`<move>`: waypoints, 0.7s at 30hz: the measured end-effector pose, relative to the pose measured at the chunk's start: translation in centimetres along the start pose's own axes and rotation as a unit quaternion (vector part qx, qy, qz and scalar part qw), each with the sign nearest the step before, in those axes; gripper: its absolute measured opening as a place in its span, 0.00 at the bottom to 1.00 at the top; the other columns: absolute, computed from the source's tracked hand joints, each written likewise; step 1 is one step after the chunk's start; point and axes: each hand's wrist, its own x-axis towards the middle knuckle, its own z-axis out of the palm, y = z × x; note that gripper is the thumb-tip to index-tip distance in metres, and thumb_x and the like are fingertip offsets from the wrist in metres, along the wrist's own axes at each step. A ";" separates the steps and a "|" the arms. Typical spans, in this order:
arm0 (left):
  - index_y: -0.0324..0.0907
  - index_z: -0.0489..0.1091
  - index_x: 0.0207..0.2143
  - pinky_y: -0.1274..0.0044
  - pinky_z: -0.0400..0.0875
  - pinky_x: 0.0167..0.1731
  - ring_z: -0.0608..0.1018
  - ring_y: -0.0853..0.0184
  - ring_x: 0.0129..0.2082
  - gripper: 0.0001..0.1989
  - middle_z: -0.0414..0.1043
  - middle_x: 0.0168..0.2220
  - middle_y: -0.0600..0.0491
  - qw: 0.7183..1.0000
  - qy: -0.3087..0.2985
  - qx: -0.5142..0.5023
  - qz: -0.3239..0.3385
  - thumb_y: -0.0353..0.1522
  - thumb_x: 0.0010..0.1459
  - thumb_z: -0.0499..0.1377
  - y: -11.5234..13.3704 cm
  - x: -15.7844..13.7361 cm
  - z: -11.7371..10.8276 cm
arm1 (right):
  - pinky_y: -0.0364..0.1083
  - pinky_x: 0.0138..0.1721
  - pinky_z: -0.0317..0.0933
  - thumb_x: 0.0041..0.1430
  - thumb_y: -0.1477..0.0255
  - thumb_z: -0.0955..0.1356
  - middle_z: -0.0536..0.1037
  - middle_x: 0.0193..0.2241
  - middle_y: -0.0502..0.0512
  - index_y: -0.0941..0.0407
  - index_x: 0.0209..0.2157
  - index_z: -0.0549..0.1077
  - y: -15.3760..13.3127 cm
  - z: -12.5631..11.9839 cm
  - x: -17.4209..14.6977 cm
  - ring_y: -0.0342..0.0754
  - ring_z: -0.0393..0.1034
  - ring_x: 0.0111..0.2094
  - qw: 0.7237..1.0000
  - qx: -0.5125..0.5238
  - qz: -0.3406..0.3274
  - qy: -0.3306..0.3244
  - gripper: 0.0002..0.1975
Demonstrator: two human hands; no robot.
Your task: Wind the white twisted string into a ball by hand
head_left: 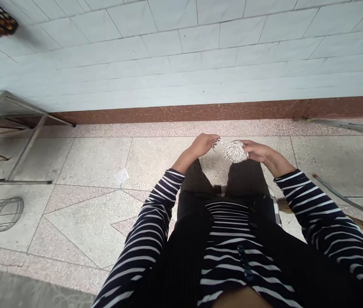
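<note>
A round ball of white twine with dark flecks (233, 152) is held in my right hand (257, 152), whose fingers wrap its right side and back. From the ball a short strand of twine (224, 141) runs left to my left hand (204, 144). The fingers of that hand are pinched together on the strand, and a loose bit dangles below them. Both hands are out in front of my knees, above the floor. The fingertips behind the ball are hidden.
A white-topped table with metal legs (27, 149) stands at the left, beside a wire frame (8, 214). A scrap of paper (123, 176) lies on the tiled floor. Metal legs (345, 199) and a broom (284, 206) are at my right. A white tiled wall (200, 64) rises ahead.
</note>
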 end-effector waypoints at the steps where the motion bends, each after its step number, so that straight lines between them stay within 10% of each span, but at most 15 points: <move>1: 0.40 0.83 0.47 0.75 0.73 0.45 0.85 0.62 0.40 0.15 0.86 0.40 0.47 0.999 0.018 0.044 -0.009 0.29 0.73 0.55 0.2 0.0 -0.2 | 0.40 0.24 0.63 0.34 0.74 0.80 0.84 0.32 0.51 0.57 0.42 0.84 0.0 0.0 0.0 0.43 0.72 0.26 1.000 -0.009 -0.001 -0.010 0.26; 9: 0.40 0.82 0.55 0.71 0.72 0.52 0.83 0.56 0.51 0.20 0.85 0.50 0.42 0.950 0.159 0.169 -0.207 0.26 0.72 0.51 -2.7 0.6 -3.1 | 0.47 0.47 0.76 0.33 0.75 0.84 0.87 0.46 0.57 0.56 0.48 0.85 -2.1 2.1 -4.6 0.54 0.82 0.46 0.979 -0.003 -0.077 -0.187 0.33; 17: 0.43 0.82 0.51 0.75 0.72 0.48 0.84 0.62 0.46 0.19 0.86 0.47 0.47 0.938 0.108 0.119 -0.308 0.26 0.71 0.52 -6.2 -1.2 -1.7 | 0.51 0.28 0.77 0.45 0.66 0.81 0.85 0.42 0.58 0.52 0.51 0.80 -5.6 2.0 -7.6 0.57 0.81 0.36 0.982 0.050 -0.182 0.018 0.29; 21: 0.45 0.82 0.51 0.74 0.72 0.50 0.83 0.61 0.51 0.18 0.86 0.49 0.48 0.943 0.078 0.131 -0.296 0.28 0.71 0.52 -6.0 -1.1 -0.1 | 0.54 0.35 0.81 0.48 0.70 0.79 0.85 0.45 0.56 0.44 0.55 0.78 -9.0 2.2 -8.0 0.59 0.81 0.44 0.964 0.014 -0.237 0.120 0.30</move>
